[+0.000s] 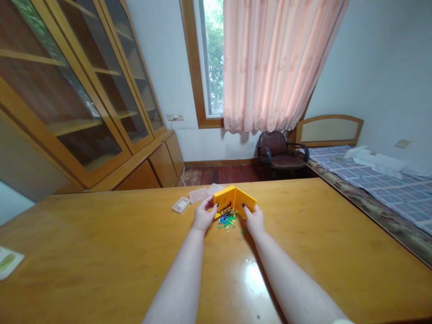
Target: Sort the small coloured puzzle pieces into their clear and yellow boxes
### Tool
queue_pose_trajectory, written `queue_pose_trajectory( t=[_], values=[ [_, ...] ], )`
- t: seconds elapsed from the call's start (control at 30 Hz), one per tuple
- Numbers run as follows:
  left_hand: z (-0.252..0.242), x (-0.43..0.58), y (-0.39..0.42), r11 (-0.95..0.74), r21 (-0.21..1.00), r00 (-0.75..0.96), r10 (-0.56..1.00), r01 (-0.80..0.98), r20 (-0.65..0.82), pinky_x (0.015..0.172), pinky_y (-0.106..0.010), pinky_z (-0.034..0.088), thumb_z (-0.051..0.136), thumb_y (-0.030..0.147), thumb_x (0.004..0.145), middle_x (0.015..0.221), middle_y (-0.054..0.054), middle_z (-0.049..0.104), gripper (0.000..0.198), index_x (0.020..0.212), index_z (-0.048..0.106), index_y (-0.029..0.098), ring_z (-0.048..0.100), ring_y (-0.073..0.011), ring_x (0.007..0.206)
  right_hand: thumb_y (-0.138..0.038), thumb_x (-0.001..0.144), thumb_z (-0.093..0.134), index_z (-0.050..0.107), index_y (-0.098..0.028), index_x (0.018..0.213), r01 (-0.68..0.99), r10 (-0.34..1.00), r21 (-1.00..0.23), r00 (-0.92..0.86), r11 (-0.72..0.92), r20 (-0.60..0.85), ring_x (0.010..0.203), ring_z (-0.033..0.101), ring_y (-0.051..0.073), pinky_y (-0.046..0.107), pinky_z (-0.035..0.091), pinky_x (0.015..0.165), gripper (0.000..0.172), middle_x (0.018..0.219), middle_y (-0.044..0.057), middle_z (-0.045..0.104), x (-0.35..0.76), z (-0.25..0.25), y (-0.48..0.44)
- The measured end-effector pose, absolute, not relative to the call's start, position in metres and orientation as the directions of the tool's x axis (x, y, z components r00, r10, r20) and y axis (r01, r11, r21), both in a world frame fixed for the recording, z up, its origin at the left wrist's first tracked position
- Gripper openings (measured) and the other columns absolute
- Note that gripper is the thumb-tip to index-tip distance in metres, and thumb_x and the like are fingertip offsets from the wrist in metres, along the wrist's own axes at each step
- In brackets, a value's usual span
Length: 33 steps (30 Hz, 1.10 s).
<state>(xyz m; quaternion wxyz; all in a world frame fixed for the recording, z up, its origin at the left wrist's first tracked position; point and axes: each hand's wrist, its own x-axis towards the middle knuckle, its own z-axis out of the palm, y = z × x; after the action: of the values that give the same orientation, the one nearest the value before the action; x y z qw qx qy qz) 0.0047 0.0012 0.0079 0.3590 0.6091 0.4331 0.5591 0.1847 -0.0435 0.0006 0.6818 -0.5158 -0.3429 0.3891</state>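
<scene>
Yellow book-shaped case (236, 198) held open

On your glossy wooden table (101, 252), small blue, green and yellow pieces (226, 220) lie scattered at the case's near side. Your left hand (203, 217) grips its left panel; your right hand (254, 220) grips its right one. Leftward sit shallow clear plastic trays (198, 195); far right, a dark-red armchair (274, 147).

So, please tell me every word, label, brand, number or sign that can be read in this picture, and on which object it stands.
No text can be read anywhere.
Yellow case: dark marks inside, too small to make out.
White item at the left edge: a green print, too blurred to tell if it includes words.
Clear plastic boxes: no readable lettering.
</scene>
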Motion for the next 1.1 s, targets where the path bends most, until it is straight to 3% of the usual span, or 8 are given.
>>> queue_pose_trajectory(
  t=[0.13, 0.3, 0.47, 0.57, 0.7, 0.87, 1.0, 1.1],
  values=[
    [0.013, 0.000, -0.003, -0.451, 0.842, 0.085, 0.891, 0.295, 0.447, 0.087, -0.037, 0.051, 0.060, 0.025, 0.072, 0.103, -0.007, 0.068, 0.038, 0.110, 0.059, 0.015, 0.065, -0.0182, 0.091, -0.038, 0.066, 0.067, 0.066, -0.011, 0.093, -0.225, 0.872, -0.955, 0.486, 0.193, 0.062, 0.080, 0.065, 0.022, 0.035, 0.051, 0.074, 0.038, 0.087, 0.008, 0.070, 0.187, -0.005, -0.040],
    [0.017, -0.004, -0.006, -0.542, 0.683, 0.129, 0.820, 0.489, 0.558, 0.088, -0.036, 0.051, 0.058, 0.020, 0.073, 0.103, -0.005, 0.068, 0.035, 0.108, 0.060, 0.019, 0.064, -0.0182, 0.093, -0.040, 0.066, 0.066, 0.067, -0.012, 0.091, -0.134, 0.833, -0.969, 0.543, 0.207, 0.103, 0.082, 0.064, 0.023, 0.036, 0.049, 0.076, 0.038, 0.086, 0.008, 0.070, 0.190, -0.008, -0.041],
    [0.015, -0.009, -0.006, -0.656, 0.455, 0.126, 0.640, 0.602, 0.758, 0.088, -0.034, 0.050, 0.055, 0.017, 0.075, 0.101, -0.006, 0.068, 0.031, 0.106, 0.061, 0.018, 0.064, -0.0189, 0.094, -0.041, 0.068, 0.064, 0.069, -0.014, 0.089, -0.037, 0.818, -0.967, 0.542, 0.253, 0.193, 0.084, 0.063, 0.022, 0.036, 0.047, 0.079, 0.034, 0.088, 0.008, 0.070, 0.192, -0.004, -0.044],
    [0.014, -0.010, -0.006, -0.676, 0.387, 0.151, 0.593, 0.627, 0.791, 0.088, -0.033, 0.050, 0.054, 0.017, 0.077, 0.101, -0.006, 0.068, 0.030, 0.106, 0.060, 0.018, 0.064, -0.0186, 0.094, -0.042, 0.070, 0.063, 0.069, -0.014, 0.089, -0.008, 0.817, -0.965, 0.534, 0.263, 0.218, 0.086, 0.063, 0.023, 0.037, 0.047, 0.080, 0.035, 0.090, 0.008, 0.070, 0.193, -0.004, -0.043],
    [0.013, -0.009, -0.005, -0.653, 0.440, 0.110, 0.625, 0.617, 0.773, 0.087, -0.034, 0.051, 0.054, 0.022, 0.078, 0.100, -0.006, 0.068, 0.028, 0.105, 0.060, 0.019, 0.064, -0.0191, 0.092, -0.042, 0.073, 0.061, 0.069, -0.013, 0.091, 0.042, 0.821, -0.962, 0.513, 0.268, 0.251, 0.087, 0.063, 0.023, 0.037, 0.047, 0.081, 0.035, 0.092, 0.008, 0.070, 0.193, -0.002, -0.047],
    [0.011, -0.006, -0.005, -0.604, 0.622, 0.112, 0.756, 0.498, 0.645, 0.089, -0.037, 0.050, 0.056, 0.028, 0.078, 0.104, -0.007, 0.067, 0.033, 0.110, 0.058, 0.019, 0.063, -0.0208, 0.096, -0.044, 0.079, 0.054, 0.068, -0.014, 0.097, 0.140, 0.844, -0.949, 0.435, 0.282, 0.315, 0.089, 0.063, 0.024, 0.039, 0.048, 0.083, 0.038, 0.095, 0.009, 0.070, 0.188, 0.003, -0.055],
    [0.013, 0.004, -0.011, -0.626, 0.714, 0.262, 0.780, 0.313, 0.568, 0.102, -0.040, 0.039, 0.051, 0.038, 0.083, 0.126, -0.011, 0.055, 0.049, 0.127, 0.046, 0.017, 0.049, -0.0242, 0.119, -0.045, 0.080, 0.054, 0.063, -0.015, 0.109, 0.210, 0.883, -0.920, 0.276, 0.331, 0.381, 0.098, 0.062, 0.026, 0.042, 0.047, 0.087, 0.043, 0.106, 0.010, 0.067, 0.180, 0.002, -0.060],
    [0.016, 0.020, -0.021, -0.619, 0.780, 0.328, 0.759, 0.096, 0.562, 0.111, -0.040, 0.026, 0.038, 0.050, 0.087, 0.139, -0.011, 0.041, 0.060, 0.137, 0.035, 0.017, 0.034, -0.0244, 0.130, -0.042, 0.081, 0.053, 0.051, -0.019, 0.125, 0.285, 0.871, -0.851, 0.093, 0.440, 0.482, 0.116, 0.051, 0.026, 0.043, 0.040, 0.098, 0.050, 0.126, 0.010, 0.055, 0.174, 0.004, -0.065]
  ],
)
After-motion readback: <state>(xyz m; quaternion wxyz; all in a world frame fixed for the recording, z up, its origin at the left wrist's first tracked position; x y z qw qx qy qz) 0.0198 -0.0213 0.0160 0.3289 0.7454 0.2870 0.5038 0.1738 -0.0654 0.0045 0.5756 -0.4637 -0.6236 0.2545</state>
